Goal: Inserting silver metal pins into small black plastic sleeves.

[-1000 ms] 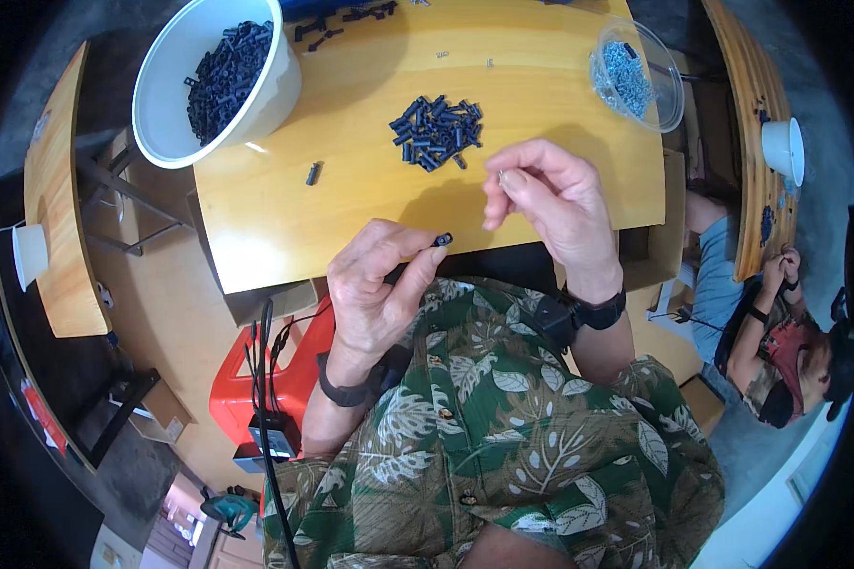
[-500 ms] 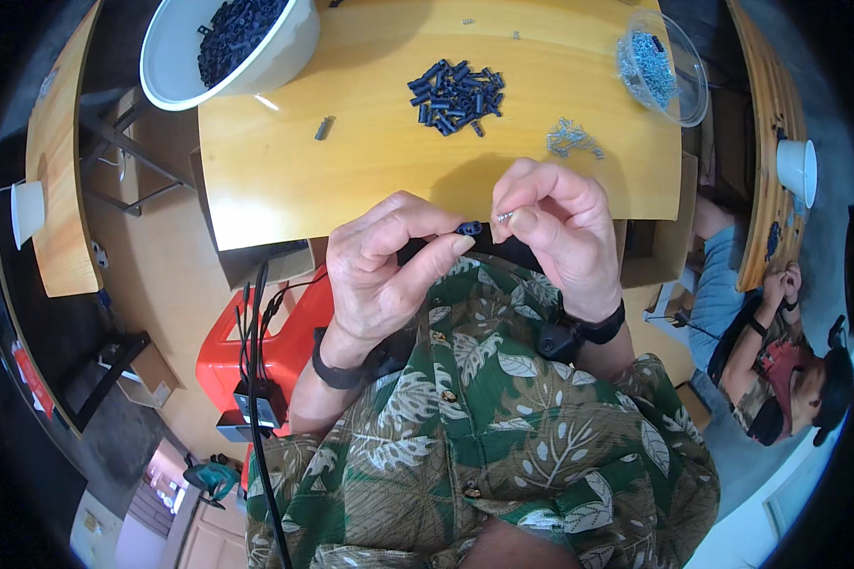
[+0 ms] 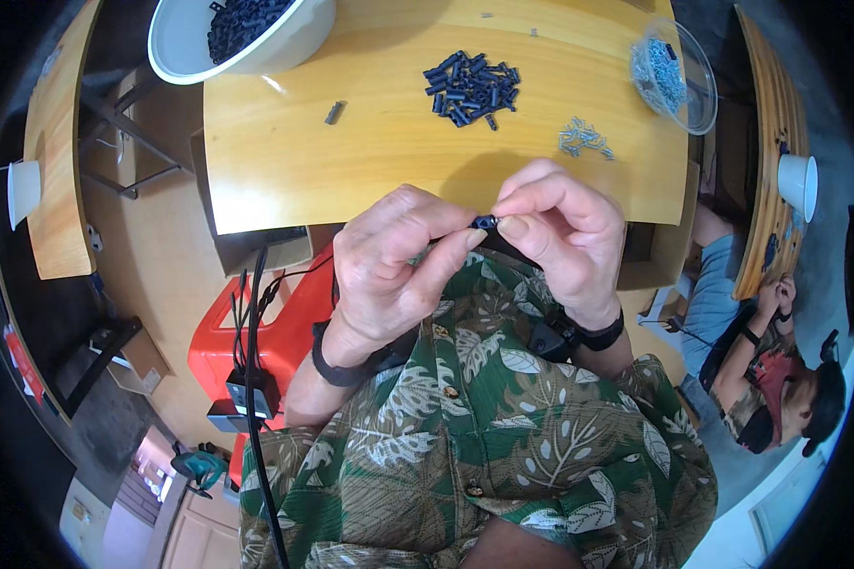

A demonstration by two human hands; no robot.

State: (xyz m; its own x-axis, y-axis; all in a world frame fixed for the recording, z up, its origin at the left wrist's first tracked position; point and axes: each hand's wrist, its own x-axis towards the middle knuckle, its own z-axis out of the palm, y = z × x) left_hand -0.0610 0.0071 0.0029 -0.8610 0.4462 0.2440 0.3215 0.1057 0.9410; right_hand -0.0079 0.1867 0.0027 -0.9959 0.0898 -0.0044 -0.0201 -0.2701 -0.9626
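My left hand (image 3: 394, 256) pinches a small black plastic part (image 3: 484, 222) between thumb and forefinger, in front of the table's near edge. Thumb and forefinger of my right hand (image 3: 565, 237) are closed at the part's right end. The small screw they hold is almost wholly hidden by the fingertips and seems to meet the part. Beyond my hands, a heap of similar black parts (image 3: 473, 90) lies on the table (image 3: 370, 166). A small scatter of silver screws (image 3: 585, 139) lies to its right.
A white tub (image 3: 285, 59) of black parts stands at the far left. At the far right is a clear round container (image 3: 695, 104) of screws. One loose piece (image 3: 334, 113) lies left of the heap. A red stool (image 3: 220, 332) and hanging black cables (image 3: 252, 360) are beside my left arm. Another person (image 3: 778, 379) sits at right.
My hands have come together, bringing the screw from a gap away up to the end of the black part. The view has shifted slightly.
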